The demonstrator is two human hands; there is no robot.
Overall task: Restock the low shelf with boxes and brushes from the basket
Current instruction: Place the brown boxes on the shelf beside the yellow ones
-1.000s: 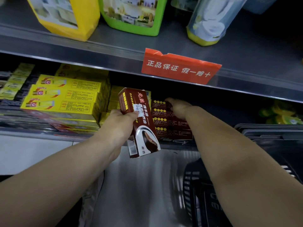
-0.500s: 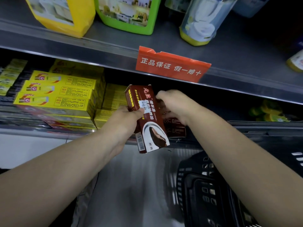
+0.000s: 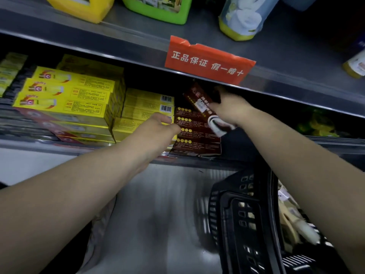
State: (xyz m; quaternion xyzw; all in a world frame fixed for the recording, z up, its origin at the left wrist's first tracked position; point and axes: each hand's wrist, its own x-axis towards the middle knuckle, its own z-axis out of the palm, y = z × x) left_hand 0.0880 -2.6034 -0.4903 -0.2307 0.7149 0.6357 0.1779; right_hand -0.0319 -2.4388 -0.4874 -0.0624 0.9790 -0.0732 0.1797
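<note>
My right hand (image 3: 229,109) grips a dark red box (image 3: 205,107) with a white end, tilted, just under the upper shelf's front edge and above a stack of matching dark red boxes (image 3: 195,133) on the low shelf (image 3: 59,145). My left hand (image 3: 158,129) hovers in front of that stack's left side with its fingers loosely curled and nothing in it. The black plastic basket (image 3: 243,214) sits below at the lower right, with pale packages inside, partly hidden by my right arm.
Stacks of yellow boxes (image 3: 67,99) fill the low shelf left of the red stack. A red sign with white characters (image 3: 207,60) hangs on the upper shelf's edge. Yellow and green containers (image 3: 158,8) stand on the upper shelf. Yellow-green items (image 3: 316,123) lie far right.
The dark red box has passed from my left hand to my right hand and moved up and right toward the shelf opening. My left hand let go and now hangs free.
</note>
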